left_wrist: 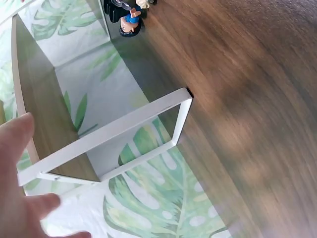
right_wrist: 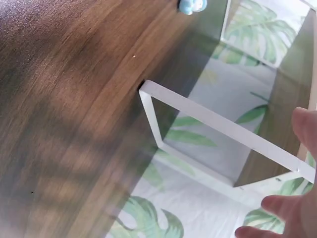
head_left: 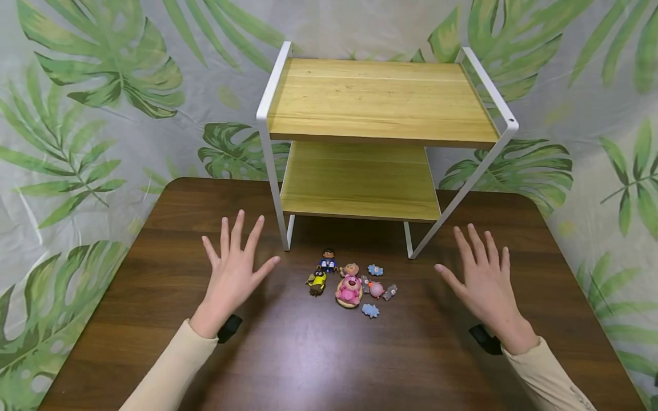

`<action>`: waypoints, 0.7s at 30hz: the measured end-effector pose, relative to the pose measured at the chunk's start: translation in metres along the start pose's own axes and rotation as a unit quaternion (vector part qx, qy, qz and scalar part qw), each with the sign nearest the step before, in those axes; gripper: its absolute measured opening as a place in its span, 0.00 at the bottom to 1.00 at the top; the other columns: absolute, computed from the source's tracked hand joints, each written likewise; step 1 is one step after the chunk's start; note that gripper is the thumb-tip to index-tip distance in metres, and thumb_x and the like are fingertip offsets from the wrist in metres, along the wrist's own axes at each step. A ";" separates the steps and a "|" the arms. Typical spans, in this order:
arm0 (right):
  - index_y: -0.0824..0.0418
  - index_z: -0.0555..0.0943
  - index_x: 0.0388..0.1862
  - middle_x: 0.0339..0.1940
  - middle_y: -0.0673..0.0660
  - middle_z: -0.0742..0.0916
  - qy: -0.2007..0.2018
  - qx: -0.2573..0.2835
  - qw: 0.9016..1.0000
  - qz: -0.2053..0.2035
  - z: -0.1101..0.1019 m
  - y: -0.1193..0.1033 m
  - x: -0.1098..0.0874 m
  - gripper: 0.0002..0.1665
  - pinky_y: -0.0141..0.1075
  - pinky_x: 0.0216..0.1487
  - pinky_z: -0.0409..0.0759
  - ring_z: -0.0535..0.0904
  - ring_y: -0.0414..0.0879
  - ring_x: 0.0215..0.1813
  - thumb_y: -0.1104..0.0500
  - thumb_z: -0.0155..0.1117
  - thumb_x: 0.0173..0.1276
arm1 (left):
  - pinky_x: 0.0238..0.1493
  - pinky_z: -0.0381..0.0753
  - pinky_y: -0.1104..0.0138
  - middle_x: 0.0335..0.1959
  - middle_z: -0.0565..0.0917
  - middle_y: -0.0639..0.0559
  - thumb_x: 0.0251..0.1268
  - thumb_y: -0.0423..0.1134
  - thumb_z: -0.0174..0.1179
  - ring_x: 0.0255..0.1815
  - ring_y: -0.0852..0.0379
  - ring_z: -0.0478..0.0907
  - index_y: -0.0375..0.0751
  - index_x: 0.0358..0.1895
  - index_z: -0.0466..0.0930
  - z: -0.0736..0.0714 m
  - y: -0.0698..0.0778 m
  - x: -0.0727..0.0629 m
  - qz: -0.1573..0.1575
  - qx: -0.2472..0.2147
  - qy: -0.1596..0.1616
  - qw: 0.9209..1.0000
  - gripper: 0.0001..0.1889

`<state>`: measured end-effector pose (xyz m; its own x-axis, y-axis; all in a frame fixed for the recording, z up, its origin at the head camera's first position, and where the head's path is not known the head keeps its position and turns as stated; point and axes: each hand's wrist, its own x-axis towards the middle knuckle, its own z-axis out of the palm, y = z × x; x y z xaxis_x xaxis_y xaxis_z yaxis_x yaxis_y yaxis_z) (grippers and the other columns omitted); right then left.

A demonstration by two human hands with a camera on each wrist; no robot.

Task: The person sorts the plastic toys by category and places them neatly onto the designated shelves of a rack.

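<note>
My left hand (head_left: 233,279) hovers over the table's left part with fingers spread, holding nothing. On the other side, my right hand (head_left: 485,288) is spread the same way, also without anything in it. Between them lies a cluster of small toy figures: a pink bear on a round base (head_left: 349,292), a yellow and black figure (head_left: 317,282), a dark-haired figure in blue (head_left: 328,261), a pinkish doll (head_left: 350,270), a pink round figure (head_left: 376,290), a grey figure (head_left: 390,292) and light blue figures (head_left: 370,310). The left hand is nearest the yellow one.
Behind the figures stands a two-tier shelf with a wooden top board (head_left: 380,100), a lower board (head_left: 360,182) and white metal side frames (head_left: 272,160). It rests on the dark brown table (head_left: 329,365). A leaf-patterned cloth (head_left: 103,142) hangs around the back and sides.
</note>
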<state>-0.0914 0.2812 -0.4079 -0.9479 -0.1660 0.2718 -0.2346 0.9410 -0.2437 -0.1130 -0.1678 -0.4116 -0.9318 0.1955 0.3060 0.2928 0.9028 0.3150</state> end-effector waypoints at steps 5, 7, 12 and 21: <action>0.59 0.53 0.77 0.73 0.67 0.61 0.017 0.008 0.999 -0.031 -0.002 -0.002 0.001 0.48 0.64 0.69 0.41 0.50 0.64 0.73 0.39 0.60 0.67 | 0.66 0.43 0.33 0.75 0.50 0.42 0.62 0.48 0.65 0.75 0.39 0.44 0.50 0.76 0.50 -0.001 -0.003 0.005 0.042 -0.070 0.038 0.996 0.43; 0.61 0.57 0.75 0.70 0.68 0.65 0.029 0.014 0.998 -0.046 -0.002 -0.003 0.002 0.47 0.62 0.69 0.48 0.56 0.65 0.71 0.41 0.62 0.66 | 0.66 0.51 0.36 0.74 0.54 0.41 0.61 0.44 0.66 0.73 0.40 0.51 0.47 0.76 0.52 -0.001 -0.004 0.008 0.066 -0.096 0.059 0.991 0.43; 0.67 0.65 0.69 0.63 0.69 0.73 0.072 0.047 0.993 -0.081 -0.001 -0.007 0.003 0.41 0.60 0.61 0.63 0.66 0.65 0.63 0.47 0.66 0.64 | 0.64 0.65 0.50 0.70 0.62 0.40 0.59 0.34 0.67 0.67 0.43 0.63 0.39 0.73 0.56 0.001 -0.006 0.016 0.126 -0.148 0.109 0.975 0.40; 0.69 0.71 0.62 0.56 0.66 0.78 0.086 0.096 0.987 -0.090 0.005 -0.016 0.003 0.35 0.58 0.54 0.70 0.73 0.62 0.57 0.58 0.71 0.59 | 0.65 0.66 0.58 0.67 0.65 0.40 0.55 0.25 0.66 0.67 0.45 0.64 0.34 0.71 0.58 0.008 -0.005 0.031 0.181 -0.206 0.160 0.948 0.39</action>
<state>-0.0915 0.2644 -0.4082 -0.8400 -0.2572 0.4778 -0.4487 0.8244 -0.3451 -0.1448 -0.1633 -0.4115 -0.6605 0.2788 0.6971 0.7017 0.5594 0.4412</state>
